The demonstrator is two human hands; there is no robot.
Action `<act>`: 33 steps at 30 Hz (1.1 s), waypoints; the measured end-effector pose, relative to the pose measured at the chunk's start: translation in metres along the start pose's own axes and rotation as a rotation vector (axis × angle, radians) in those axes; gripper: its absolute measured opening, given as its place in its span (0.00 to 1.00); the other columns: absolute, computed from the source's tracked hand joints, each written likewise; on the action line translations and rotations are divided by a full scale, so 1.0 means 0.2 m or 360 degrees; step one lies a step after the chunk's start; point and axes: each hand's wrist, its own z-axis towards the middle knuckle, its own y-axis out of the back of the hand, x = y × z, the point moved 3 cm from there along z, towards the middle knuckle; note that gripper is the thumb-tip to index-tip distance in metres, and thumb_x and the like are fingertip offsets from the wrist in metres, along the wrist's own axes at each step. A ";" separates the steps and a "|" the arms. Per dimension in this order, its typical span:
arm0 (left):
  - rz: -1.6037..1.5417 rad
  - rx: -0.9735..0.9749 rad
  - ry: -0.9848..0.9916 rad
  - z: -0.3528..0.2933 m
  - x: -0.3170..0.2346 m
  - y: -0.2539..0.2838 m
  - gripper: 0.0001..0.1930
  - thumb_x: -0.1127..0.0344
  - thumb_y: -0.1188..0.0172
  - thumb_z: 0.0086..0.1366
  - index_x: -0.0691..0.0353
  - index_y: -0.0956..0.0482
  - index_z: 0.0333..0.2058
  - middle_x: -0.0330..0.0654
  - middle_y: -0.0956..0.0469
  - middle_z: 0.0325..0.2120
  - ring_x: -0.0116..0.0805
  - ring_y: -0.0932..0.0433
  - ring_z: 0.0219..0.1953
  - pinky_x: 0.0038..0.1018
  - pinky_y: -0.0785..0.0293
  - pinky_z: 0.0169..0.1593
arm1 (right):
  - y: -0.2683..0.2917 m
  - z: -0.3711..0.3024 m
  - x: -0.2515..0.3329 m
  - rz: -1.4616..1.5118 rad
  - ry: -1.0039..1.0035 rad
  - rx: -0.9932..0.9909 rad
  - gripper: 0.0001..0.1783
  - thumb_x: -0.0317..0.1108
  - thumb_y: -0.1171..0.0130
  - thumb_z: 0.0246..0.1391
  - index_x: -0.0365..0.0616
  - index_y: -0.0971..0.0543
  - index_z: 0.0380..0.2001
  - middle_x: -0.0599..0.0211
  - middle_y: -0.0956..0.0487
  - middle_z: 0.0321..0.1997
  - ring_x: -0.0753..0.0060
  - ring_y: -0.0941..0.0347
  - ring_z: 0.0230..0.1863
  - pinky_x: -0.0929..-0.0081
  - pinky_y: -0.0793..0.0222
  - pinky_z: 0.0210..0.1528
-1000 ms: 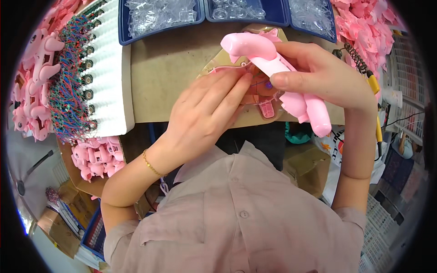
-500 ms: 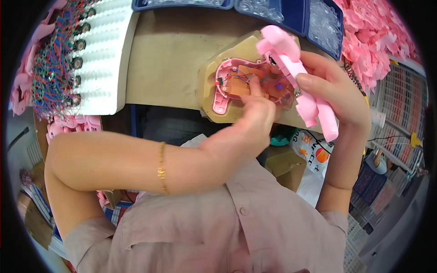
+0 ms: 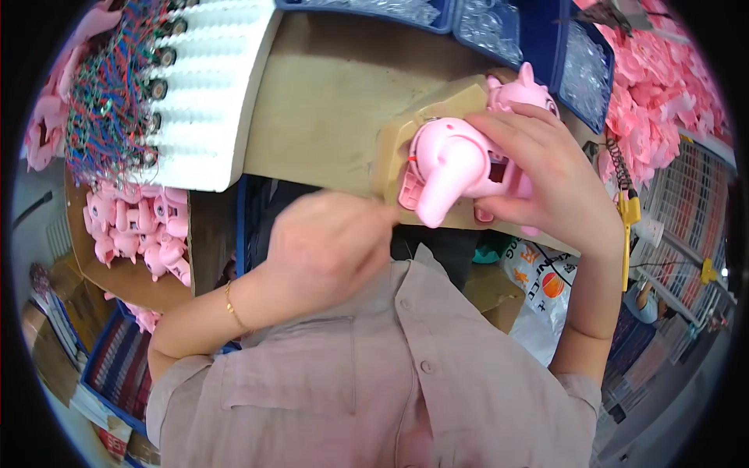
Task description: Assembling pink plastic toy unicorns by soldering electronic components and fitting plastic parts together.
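one pink shell (image 3: 452, 160), raised half a second ago, now sits over the lower half (image 3: 408, 193) on the tan fixture (image 3: 394, 144). the right hand (image 3: 550, 179) grasps it between fingers and thumb, its rounded end jutting left past the fingertips. the left hand (image 3: 328, 246) has pulled back, blurred; whether it holds anything, i cannot tell.

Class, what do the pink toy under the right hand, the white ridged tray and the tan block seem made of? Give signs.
Pink toy: probably hard plastic, smooth and glossy, judging by highlights on its rounded surface.
White ridged tray: likely foam, matt, given its thick wall and moulded ridges.
Tan block: perhaps resin or wood, fairly dull; its even colour leaves it open.
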 end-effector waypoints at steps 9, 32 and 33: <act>0.0313 -0.0342 0.0033 0.07 0.09 -0.05 0.22 0.73 0.38 0.49 0.60 0.24 0.47 0.41 0.26 0.42 0.36 0.25 0.39 0.30 0.31 0.41 | -0.02 0.00 0.04 -0.0104 -0.0034 -0.0005 0.38 0.34 0.31 0.27 0.41 0.27 0.50 0.58 0.27 0.51 0.49 0.35 0.55 0.59 0.40 0.59; -0.0345 -0.0049 -0.0106 0.48 -0.07 0.02 0.27 0.66 0.35 0.52 0.63 0.33 0.51 0.51 0.27 0.40 0.51 0.26 0.40 0.36 0.28 0.44 | -0.01 -0.02 0.07 -0.0090 -0.0022 -0.0152 0.28 0.30 0.34 0.30 0.39 0.25 0.41 0.58 0.25 0.42 0.55 0.33 0.50 0.61 0.40 0.56; -0.0291 0.0080 -0.0070 0.50 -0.08 0.03 0.31 0.65 0.34 0.52 0.64 0.36 0.54 0.52 0.27 0.38 0.52 0.25 0.40 0.36 0.28 0.44 | 0.01 -0.07 0.07 -0.0105 0.0103 -0.0409 0.28 0.31 0.34 0.30 0.39 0.25 0.41 0.58 0.25 0.42 0.56 0.33 0.50 0.61 0.41 0.56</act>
